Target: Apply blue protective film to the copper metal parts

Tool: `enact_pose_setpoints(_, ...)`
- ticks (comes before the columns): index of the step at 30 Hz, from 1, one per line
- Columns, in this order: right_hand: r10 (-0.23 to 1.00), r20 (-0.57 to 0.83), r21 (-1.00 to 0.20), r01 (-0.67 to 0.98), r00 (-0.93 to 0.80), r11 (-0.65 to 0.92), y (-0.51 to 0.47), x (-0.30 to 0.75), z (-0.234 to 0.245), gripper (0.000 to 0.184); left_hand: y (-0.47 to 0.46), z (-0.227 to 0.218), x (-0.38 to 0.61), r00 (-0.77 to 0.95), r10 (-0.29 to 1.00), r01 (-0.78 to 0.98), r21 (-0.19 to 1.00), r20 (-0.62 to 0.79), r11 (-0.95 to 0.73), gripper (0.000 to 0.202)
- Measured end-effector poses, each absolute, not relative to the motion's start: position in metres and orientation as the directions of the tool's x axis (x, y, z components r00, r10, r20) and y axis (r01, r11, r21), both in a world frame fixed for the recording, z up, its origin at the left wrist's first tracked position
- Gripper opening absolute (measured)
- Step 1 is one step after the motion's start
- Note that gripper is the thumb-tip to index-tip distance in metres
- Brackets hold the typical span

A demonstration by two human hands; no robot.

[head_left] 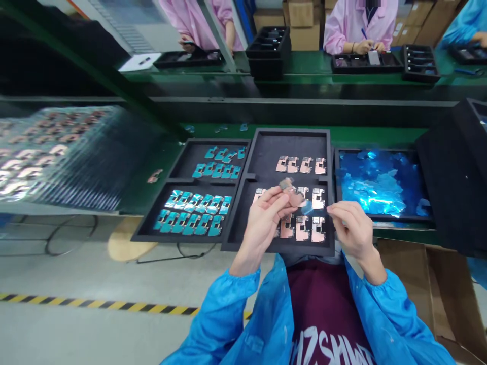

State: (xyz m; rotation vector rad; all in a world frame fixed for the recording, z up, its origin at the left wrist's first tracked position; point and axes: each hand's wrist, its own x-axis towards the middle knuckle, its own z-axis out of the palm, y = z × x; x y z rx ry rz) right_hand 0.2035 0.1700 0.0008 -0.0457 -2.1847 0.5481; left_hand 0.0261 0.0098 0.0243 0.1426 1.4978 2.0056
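Note:
My left hand (266,215) pinches a small copper-coloured part (291,192) above the middle black tray (291,144). My right hand (352,228) is closed in a pinch on a strip of clear blue film (310,207) that stretches from that part. Below both hands, the tray holds several bare copper parts (302,165) in rows. To its left, another black tray (178,175) holds several parts still covered in blue film (194,213).
A tray of peeled blue film scraps (375,182) sits at the right, beside a tall black stack (456,172). Stacked clear sheets of copper parts (57,152) lie at left. Across the green bench (304,63), people in pink coats work over black trays (367,61).

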Motion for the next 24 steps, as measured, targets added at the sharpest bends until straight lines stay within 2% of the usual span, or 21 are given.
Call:
enact_pose_setpoints(3,0.456,0.73,-0.505,0.049,-0.509,0.862,0.199,0.207,-0.008,0.017,-0.002,0.034,-0.011,-0.883,0.452,-0.199,0.974,-0.129,-0.112,0.04)
enact_pose_setpoints(6,0.713,0.55,-0.613,0.371,-0.434,0.698,0.252,0.203,-0.022,0.015,0.0,0.039,-0.063,-0.913,0.409,0.012,0.999,-0.011,0.053,0.038)
enact_pose_setpoints(7,0.764,0.463,-0.599,0.477,-0.449,0.643,0.271,0.201,-0.027,0.018,0.005,0.038,-0.081,-0.908,0.419,0.052,0.991,-0.004,0.121,0.036)
enact_pose_setpoints(9,0.813,0.322,-0.493,0.647,-0.485,0.581,0.303,0.195,-0.038,0.023,0.019,0.035,-0.113,-0.882,0.47,0.095,0.96,-0.041,0.262,0.03)
enact_pose_setpoints(11,0.818,0.278,-0.374,0.728,-0.503,0.575,0.322,0.192,-0.046,0.029,0.036,0.029,-0.138,-0.854,0.51,0.134,0.903,-0.105,0.409,0.025)
enact_pose_setpoints(13,0.804,0.296,-0.315,0.742,-0.515,0.592,0.328,0.194,-0.052,0.034,0.051,0.024,-0.152,-0.835,0.532,0.207,0.815,-0.141,0.541,0.022)
enact_pose_setpoints(16,0.793,0.325,-0.327,0.725,-0.516,0.606,0.322,0.201,-0.057,0.037,0.063,0.017,-0.158,-0.809,0.577,0.366,0.668,-0.116,0.648,0.024)
enact_pose_setpoints(20,0.777,0.383,-0.415,0.658,-0.499,0.628,0.301,0.209,-0.05,0.037,0.064,0.016,-0.156,-0.756,0.654,0.55,0.519,-0.022,0.654,0.029)
enact_pose_setpoints(24,0.726,0.452,-0.548,0.481,-0.518,0.684,0.268,0.218,-0.022,0.038,0.054,0.03,-0.181,-0.729,0.676,0.642,0.454,0.111,0.618,0.025)
